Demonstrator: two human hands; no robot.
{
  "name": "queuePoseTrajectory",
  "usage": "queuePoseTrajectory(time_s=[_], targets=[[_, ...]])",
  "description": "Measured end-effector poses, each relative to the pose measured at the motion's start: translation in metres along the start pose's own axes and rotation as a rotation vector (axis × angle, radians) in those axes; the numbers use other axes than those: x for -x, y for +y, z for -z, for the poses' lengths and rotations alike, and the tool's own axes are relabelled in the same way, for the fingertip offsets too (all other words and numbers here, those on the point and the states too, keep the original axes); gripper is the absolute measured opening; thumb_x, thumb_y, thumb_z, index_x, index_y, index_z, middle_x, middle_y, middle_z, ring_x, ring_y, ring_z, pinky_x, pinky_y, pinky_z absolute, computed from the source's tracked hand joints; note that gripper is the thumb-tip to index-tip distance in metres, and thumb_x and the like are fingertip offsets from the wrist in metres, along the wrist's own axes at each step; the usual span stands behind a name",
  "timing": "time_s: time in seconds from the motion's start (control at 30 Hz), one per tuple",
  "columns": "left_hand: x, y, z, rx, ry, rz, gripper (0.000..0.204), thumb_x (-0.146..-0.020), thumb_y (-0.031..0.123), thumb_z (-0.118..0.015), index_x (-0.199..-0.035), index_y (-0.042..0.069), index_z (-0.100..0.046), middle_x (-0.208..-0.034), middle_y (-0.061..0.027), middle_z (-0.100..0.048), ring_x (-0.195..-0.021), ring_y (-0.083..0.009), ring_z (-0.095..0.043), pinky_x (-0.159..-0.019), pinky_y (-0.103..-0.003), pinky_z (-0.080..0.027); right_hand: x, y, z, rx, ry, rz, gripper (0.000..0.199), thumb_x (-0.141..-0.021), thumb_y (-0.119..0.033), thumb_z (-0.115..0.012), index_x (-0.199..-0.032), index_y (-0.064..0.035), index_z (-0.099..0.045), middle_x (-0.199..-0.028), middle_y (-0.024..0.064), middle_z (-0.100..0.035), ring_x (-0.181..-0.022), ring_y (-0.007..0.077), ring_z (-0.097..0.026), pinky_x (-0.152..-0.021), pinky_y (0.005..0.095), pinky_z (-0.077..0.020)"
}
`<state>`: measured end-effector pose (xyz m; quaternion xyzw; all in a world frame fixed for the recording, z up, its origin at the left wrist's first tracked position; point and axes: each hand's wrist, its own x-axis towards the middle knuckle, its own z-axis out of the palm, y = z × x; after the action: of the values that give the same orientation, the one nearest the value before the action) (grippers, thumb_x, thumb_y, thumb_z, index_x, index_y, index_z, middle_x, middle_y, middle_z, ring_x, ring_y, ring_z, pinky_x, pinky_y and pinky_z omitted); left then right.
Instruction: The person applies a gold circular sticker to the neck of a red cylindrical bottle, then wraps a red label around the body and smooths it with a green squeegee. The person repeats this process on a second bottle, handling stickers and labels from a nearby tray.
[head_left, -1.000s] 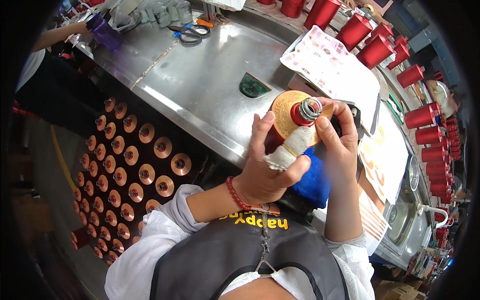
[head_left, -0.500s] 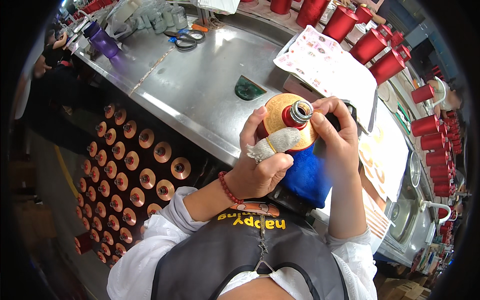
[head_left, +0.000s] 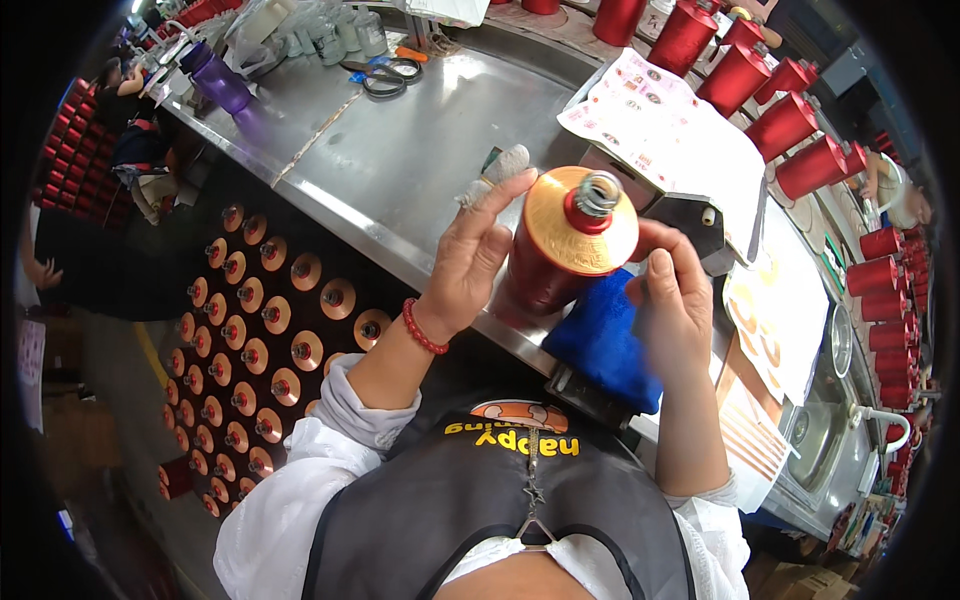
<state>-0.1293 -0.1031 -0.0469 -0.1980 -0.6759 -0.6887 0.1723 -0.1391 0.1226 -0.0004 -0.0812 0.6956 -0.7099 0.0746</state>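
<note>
At the centre of the frame, the left hand [head_left: 478,255] grips a red thread spool [head_left: 560,245] by its side, held above the steel surface [head_left: 400,150]. The right hand [head_left: 675,295] curls loosely just beside it, over a blue cloth [head_left: 600,340]; whether it touches the spool is unclear.

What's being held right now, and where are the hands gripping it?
A red thread spool with a gold top. The left hand grips its side; the right hand touches the opposite side, beside a blue cloth.
</note>
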Motion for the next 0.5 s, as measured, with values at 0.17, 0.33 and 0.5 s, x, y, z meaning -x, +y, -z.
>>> queuePoseTrajectory(time_s=[0.17,0.33,0.5], targets=[[-0.007,0.012,-0.015,0.240,-0.003,0.034,0.057,-0.107,0.033,-0.048,-0.150,-0.001,-0.036,-0.148,-0.0159,-0.046,-0.138,-0.0218,-0.043,-0.115,-0.034,-0.032,-0.006,-0.001,-0.008,0.212,-0.027,0.203,0.044,-0.101,-0.021,-0.059,-0.139,0.0002,-0.054,-0.120,0.0073,-0.060,-0.103,0.0145,-0.052,-0.097,0.0293,-0.0423],[-0.014,0.026,-0.016,0.268,-0.068,0.126,0.061,-0.105,0.036,-0.049,-0.150,-0.002,-0.034,-0.153,-0.0153,-0.039,-0.140,-0.0214,-0.041,-0.118,-0.036,-0.028,-0.005,-0.006,-0.020,0.237,-0.006,0.250,0.049,-0.097,-0.025,-0.066,-0.137,0.0015,-0.054,-0.117,0.0082,-0.060,-0.101,0.0160,-0.054,-0.096,0.0302,-0.0435],[-0.011,0.028,-0.016,0.369,-0.057,0.119,0.058,-0.105,0.029,-0.051,-0.150,-0.002,-0.032,-0.149,-0.0145,-0.043,-0.136,-0.0204,-0.043,-0.116,-0.034,-0.031,-0.009,-0.003,-0.023,0.290,-0.015,0.309,0.057,-0.096,-0.029,-0.068,-0.141,0.0013,-0.051,-0.122,0.0096,-0.060,-0.108,0.0180,-0.055,-0.100,0.0316,-0.0426]])
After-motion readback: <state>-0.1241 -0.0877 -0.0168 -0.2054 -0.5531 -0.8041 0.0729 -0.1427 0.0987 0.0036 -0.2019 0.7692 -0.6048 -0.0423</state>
